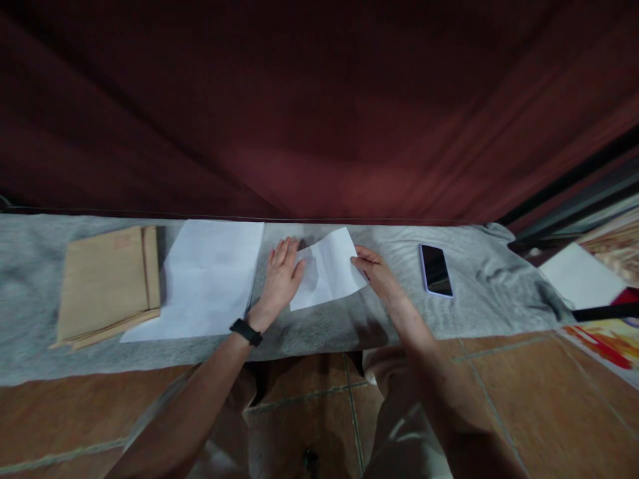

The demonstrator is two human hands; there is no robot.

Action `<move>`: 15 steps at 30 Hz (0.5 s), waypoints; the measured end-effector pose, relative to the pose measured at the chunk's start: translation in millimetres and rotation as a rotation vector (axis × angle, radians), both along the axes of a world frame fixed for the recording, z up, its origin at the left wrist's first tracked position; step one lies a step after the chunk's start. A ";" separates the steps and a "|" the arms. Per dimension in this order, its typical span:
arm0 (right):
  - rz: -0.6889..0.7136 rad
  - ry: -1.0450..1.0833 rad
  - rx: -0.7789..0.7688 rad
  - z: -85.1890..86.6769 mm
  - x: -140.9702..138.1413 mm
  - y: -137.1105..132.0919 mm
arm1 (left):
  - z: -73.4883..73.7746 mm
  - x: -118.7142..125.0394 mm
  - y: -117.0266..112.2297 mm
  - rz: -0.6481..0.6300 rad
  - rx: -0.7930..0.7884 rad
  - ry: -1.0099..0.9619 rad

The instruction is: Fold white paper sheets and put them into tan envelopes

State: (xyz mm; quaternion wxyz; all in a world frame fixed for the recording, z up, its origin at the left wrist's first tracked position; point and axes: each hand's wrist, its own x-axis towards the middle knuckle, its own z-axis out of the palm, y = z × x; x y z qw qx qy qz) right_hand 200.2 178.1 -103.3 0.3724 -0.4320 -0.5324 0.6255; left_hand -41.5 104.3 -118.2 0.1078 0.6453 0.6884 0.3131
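A white sheet of paper [332, 269], creased across its middle, lies on the grey cloth in front of me, its right side lifted a little. My right hand [372, 267] pinches that right edge between thumb and fingers. Stretched out flat, my left hand [284, 271] rests at the sheet's left edge, thumb toward the paper; a black band circles that wrist. To its left lie larger white sheets [212, 276] with a faint fold line.
Brown paper envelopes [104, 279] are stacked at the far left, overlapping the white sheets. On the right lies a phone [436, 271] in a lilac case. A dark red cloth [319, 133] hangs behind the grey cloth [479, 286]. Papers [582, 274] sit at the far right.
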 end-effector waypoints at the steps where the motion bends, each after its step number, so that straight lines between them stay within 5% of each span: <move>1: 0.004 0.040 -0.033 3.8 3.8 -0.6 | 5.3 -2.8 1.0 -0.015 0.011 -0.110; 8: 0.065 0.022 -0.155 18.4 18.0 -1.5 | 30.9 -7.4 -2.3 -0.158 -0.254 -1.051; 15: -0.060 -0.151 0.055 -0.5 0.7 11.6 | 29.4 -0.5 -10.8 -0.132 -0.507 -1.218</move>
